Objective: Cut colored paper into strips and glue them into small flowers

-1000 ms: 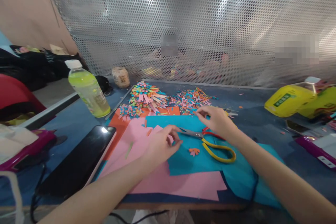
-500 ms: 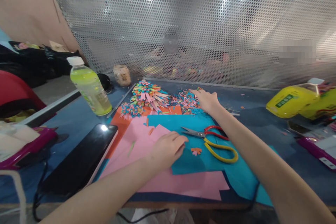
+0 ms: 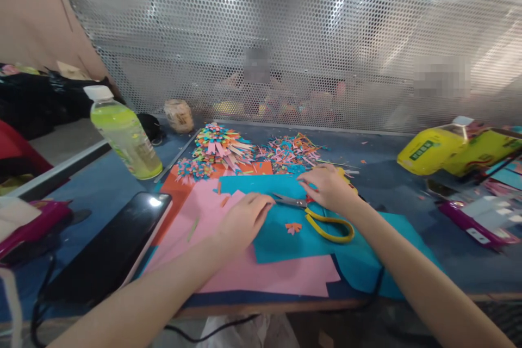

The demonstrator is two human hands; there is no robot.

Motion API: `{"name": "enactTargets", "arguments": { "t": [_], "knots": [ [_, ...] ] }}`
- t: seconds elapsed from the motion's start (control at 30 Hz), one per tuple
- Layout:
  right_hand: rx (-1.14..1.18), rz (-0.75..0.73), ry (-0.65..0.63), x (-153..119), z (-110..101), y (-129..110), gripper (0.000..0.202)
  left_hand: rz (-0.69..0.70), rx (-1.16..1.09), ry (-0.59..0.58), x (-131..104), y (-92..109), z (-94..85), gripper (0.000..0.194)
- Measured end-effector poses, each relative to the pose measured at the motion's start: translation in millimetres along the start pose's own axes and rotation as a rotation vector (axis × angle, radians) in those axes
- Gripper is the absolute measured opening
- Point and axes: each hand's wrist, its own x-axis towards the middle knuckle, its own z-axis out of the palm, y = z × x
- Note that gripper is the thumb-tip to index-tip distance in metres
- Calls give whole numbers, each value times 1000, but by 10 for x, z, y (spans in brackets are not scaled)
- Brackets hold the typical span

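My left hand (image 3: 247,217), fingers curled and pressed together, hovers over the pink paper (image 3: 281,278) and the edge of the blue paper (image 3: 273,247). Whatever its fingers may hold is hidden. My right hand (image 3: 329,187) is open, fingers pointing left, above the scissors (image 3: 332,231), covering most of their red handle. The blades point left. Below them lies a small fringed orange-and-pink paper piece (image 3: 292,228). Beyond my hands are a pile of paper scraps (image 3: 289,152) and a cone of layered coloured paper strips (image 3: 220,147).
A drink bottle (image 3: 126,138) stands at left, behind a black phone (image 3: 110,250). A jar (image 3: 179,116) is near the perforated metal screen (image 3: 293,27). Yellow bottles (image 3: 432,149) and a purple holder (image 3: 468,217) are at right. A cable hangs near the front edge.
My right hand has drawn back from the scrap pile to above the scissors' red handle. My left hand stays over the paper. The view has shifted slightly right.
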Motion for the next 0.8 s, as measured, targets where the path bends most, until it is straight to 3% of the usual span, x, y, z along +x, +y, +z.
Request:
{"name": "enactTargets", "arguments": {
  "t": [0.13, 0.27, 0.47, 0.63, 0.8],
  "knots": [
    [250, -237, -99, -113, -13, -146, 22, -68, 10, 12, 2, -10, -9, 20],
    [296, -357, -206, -228, -5, -273, 35, 32, 28, 6, 1, -28, 48, 28],
    [242, -374, -201, -283, 51, -275, 32, 89, 6, -141, -4, -78, 160, 32],
    [279, -366, -189, -267, 88, -245, 28, 93, -61, -153, -11, -78, 160, 36],
    [352, -257, -214, -261, 83, -196, 25, 87, -128, -143, -13, -89, 198, 43]
  ]
}}
